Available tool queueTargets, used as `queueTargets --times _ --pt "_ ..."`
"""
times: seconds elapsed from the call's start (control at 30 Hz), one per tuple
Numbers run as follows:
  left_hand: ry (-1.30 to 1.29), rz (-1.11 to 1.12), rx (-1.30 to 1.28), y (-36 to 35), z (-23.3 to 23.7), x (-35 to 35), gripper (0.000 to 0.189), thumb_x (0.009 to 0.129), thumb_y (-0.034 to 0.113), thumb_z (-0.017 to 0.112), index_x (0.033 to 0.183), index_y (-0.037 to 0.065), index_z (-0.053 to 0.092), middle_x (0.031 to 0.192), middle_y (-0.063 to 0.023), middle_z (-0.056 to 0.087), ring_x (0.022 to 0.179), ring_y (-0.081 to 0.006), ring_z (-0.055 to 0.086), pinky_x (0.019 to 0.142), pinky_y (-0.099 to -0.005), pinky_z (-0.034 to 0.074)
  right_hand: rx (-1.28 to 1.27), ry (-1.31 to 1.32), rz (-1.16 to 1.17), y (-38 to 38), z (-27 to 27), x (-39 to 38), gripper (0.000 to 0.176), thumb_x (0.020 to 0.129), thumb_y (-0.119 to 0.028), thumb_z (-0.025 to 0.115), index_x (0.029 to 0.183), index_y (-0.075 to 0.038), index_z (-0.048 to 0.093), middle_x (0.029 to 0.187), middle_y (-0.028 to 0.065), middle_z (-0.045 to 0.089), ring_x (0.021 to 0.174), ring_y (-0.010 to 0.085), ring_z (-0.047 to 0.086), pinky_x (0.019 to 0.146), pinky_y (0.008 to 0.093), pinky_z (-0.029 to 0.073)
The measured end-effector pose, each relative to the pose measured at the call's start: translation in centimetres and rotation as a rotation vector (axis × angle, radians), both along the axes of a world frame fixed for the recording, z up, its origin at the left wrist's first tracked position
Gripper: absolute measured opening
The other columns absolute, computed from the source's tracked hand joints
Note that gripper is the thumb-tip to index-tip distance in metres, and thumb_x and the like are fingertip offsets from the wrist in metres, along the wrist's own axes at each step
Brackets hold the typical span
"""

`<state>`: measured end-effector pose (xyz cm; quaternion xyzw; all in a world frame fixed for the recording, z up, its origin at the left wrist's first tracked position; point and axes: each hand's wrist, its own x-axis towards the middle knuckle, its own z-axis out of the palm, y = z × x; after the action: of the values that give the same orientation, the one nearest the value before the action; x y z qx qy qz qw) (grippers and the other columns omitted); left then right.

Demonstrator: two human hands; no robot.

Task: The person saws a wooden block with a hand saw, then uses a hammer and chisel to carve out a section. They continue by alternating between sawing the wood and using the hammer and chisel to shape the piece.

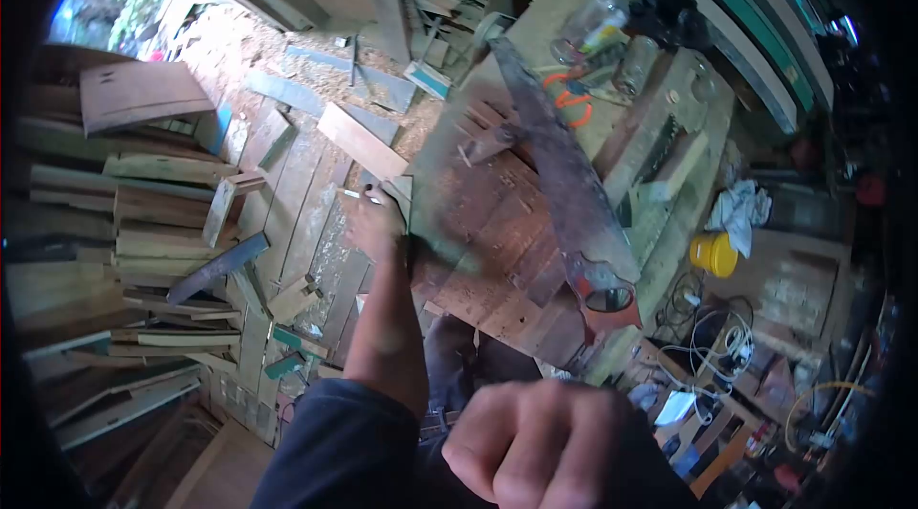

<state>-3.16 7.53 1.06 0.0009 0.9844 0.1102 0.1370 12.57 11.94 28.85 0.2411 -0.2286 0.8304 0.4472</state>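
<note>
My left hand (376, 225) is at the left edge of the reddish-brown wooden bench (478, 241), its fingers closed on a thin white stick (351, 192) with a dark end. A small pale piece of wood (402, 193) lies right beside these fingers. Close to the camera, at the bottom, my right hand (540, 442) is curled into a loose fist, slightly blurred; whatever it may hold is hidden. A large handsaw (564, 165) with a red handle (612, 303) rests across the bench, away from both hands.
Orange-handled scissors (572, 105), clear jars (636, 64) and wood blocks stand on the bench's far right part. Stacked boards (167, 222) line the left side. Planks and sawdust (258, 50) cover the floor. A yellow container (713, 254) and tangled white cable (732, 342) are at right.
</note>
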Motion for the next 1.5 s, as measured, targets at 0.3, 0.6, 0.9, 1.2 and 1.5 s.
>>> queueTargets --times 0.3,0.6,0.9,1.2,1.5 --pt "0.029 0.012 0.062 0.3 0.7 0.2 0.046 0.094 0.036 0.037 0.126 0.016 0.063 0.117 -0.0161 0.067 0.11 -0.0326 0.064 0.1 -0.0509 0.037 0.496 -0.036 0.509 0.1 -0.6 4.9 0.021 0.097 -0.013 0.054 0.081 -0.002 0.061 0.068 0.0081 0.048 0.057 0.0259 0.049 0.047 0.0378 0.037" --pt "-0.004 0.004 0.045 0.1 0.0 -0.2 0.046 0.093 0.037 0.037 0.123 0.016 0.064 0.119 -0.0124 0.067 0.109 -0.0311 0.064 0.099 -0.0533 0.037 1.501 -1.841 -0.303 6.2 -6.9 18.8 0.061 0.063 -0.025 0.086 0.111 -0.004 0.055 0.111 0.0162 0.055 0.104 0.0378 0.054 0.09 0.0453 0.043" --pt "0.078 -0.013 0.115 -0.6 -1.1 0.1 0.044 0.093 0.037 0.043 0.127 0.016 0.06 0.118 -0.0127 0.064 0.112 -0.0301 0.059 0.1 -0.0573 0.035 1.821 -1.688 -0.46 5.7 -14.3 20.9 0.044 0.065 -0.002 0.074 0.106 -0.002 0.056 0.098 0.0165 0.057 0.097 0.0381 0.055 0.089 0.047 0.041" --pt "0.309 0.052 0.068 -4.3 -2.9 3.8 0.046 0.093 0.036 0.05 0.136 0.02 0.05 0.121 -0.0097 0.058 0.114 -0.0273 0.054 0.099 -0.0581 0.036 0.597 -1.551 -0.669 2.3 -13.2 16.4 0.019 0.094 -0.021 0.063 0.089 -0.004 0.056 0.072 0.0021 0.055 0.064 0.0106 0.053 0.059 0.0273 0.041" --pt "0.085 0.074 0.089 -3.6 -0.5 3.3 0.043 0.097 0.035 0.042 0.136 0.019 0.053 0.126 -0.0093 0.062 0.12 -0.0284 0.052 0.102 -0.0558 0.033 0.61 -1.476 -0.09 -0.4 -13.2 9.4 0.014 0.091 -0.013 0.062 0.088 0.001 0.06 0.064 0.0034 0.054 0.057 0.0115 0.052 0.054 0.0292 0.041"
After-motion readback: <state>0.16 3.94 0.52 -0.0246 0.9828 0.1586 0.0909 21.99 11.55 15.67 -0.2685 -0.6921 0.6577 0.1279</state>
